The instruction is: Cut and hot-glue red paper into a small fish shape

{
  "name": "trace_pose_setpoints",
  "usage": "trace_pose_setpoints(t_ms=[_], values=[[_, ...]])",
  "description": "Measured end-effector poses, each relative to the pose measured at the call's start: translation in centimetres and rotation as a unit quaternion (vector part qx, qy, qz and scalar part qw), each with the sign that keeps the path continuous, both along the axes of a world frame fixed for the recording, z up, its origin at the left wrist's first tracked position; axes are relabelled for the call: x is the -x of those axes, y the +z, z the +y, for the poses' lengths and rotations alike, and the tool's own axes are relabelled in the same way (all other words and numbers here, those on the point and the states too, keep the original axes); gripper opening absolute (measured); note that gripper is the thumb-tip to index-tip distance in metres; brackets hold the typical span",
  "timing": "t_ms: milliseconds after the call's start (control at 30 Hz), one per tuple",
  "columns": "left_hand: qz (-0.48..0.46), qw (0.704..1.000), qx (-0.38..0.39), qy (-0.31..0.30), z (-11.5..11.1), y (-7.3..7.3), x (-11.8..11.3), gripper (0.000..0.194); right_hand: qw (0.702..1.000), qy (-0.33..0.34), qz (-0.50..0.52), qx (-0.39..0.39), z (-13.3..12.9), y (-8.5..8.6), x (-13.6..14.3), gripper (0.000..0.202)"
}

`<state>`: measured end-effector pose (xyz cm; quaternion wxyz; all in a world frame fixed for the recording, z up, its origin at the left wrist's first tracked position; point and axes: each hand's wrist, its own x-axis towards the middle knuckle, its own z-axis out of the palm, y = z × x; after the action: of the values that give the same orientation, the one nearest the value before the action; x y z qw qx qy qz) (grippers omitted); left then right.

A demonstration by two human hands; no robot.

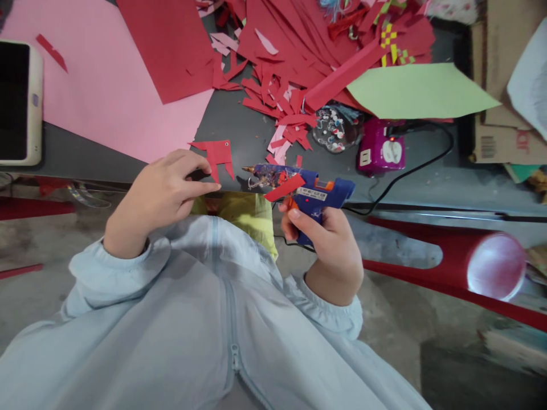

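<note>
A blue glue gun (314,193) is gripped in my right hand (327,236), its metal tip pointing left over the table's front edge. Bits of red paper and dried glue cling to its nozzle end. Just left of the tip lies a small red paper figure (217,154) with a tiny round eye. My left hand (160,188) is beside the figure's left side, its thumb and fingers apart and nothing visible between them. The fingertips are at the figure's lower left edge; whether they touch it cannot be made out.
Red and pink scraps (277,97) pile up behind the glue gun. A dish of small beads (335,130), a purple power adapter (382,148) with a black cable, and a green sheet (421,91) are at right. Pink paper (106,74) and a phone (19,102) lie left.
</note>
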<state>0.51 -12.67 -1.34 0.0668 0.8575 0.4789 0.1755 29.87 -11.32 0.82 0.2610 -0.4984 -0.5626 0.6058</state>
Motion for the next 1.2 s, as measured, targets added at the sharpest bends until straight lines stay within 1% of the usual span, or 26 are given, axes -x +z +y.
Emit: trace_pose_setpoints(t_ms=[100, 233, 300, 433, 533, 633, 767, 833, 933, 1033, 1200], values=[[-0.029, 1.0, 0.005, 0.0, 0.0, 0.1, -0.2, 0.04, 1.0, -0.005, -0.002, 0.002, 0.0, 0.1, -0.1, 0.016], [-0.049, 0.997, 0.022, 0.054, 0.1, 0.1, -1.0, 0.039, 1.0, -0.01, 0.001, 0.004, 0.0, 0.1, -0.1, 0.017], [-0.043, 0.996, 0.025, 0.068, 0.1, 0.0, -1.4, 0.04, 1.0, -0.011, 0.002, 0.004, -0.1, 0.0, -0.1, 0.016], [-0.002, 0.998, 0.018, 0.063, -0.1, -0.1, -2.0, 0.037, 1.0, -0.018, 0.008, 0.002, -0.3, 0.0, -0.3, 0.015], [0.017, 0.998, 0.021, 0.055, -0.4, 0.2, -2.1, 0.036, 1.0, -0.016, 0.009, 0.001, -0.4, -0.1, -0.5, 0.017], [0.024, 0.998, 0.048, 0.045, -0.7, 0.6, -1.8, 0.038, 1.0, -0.015, 0.012, 0.003, -0.4, -0.3, -0.7, 0.017], [0.006, 0.996, 0.084, 0.034, -0.8, 0.9, -1.4, 0.039, 1.0, -0.006, 0.006, 0.004, -0.3, -0.2, -0.7, 0.019], [-0.011, 0.996, 0.08, 0.033, -0.8, 0.8, -1.3, 0.04, 1.0, -0.001, 0.005, 0.004, -0.3, -0.2, -0.7, 0.02], [-0.023, 0.996, 0.067, 0.052, -0.8, 0.6, -1.7, 0.044, 1.0, -0.003, 0.011, 0.001, -0.3, -0.2, -0.8, 0.02], [0.001, 0.996, 0.055, 0.068, -0.7, 0.6, -2.1, 0.044, 1.0, -0.013, 0.002, -0.005, -0.3, -0.3, -0.9, 0.02], [0.035, 0.998, 0.037, 0.047, -0.6, 0.8, -2.1, 0.042, 0.998, -0.03, -0.047, -0.042, -0.1, -0.3, -1.2, 0.021]])
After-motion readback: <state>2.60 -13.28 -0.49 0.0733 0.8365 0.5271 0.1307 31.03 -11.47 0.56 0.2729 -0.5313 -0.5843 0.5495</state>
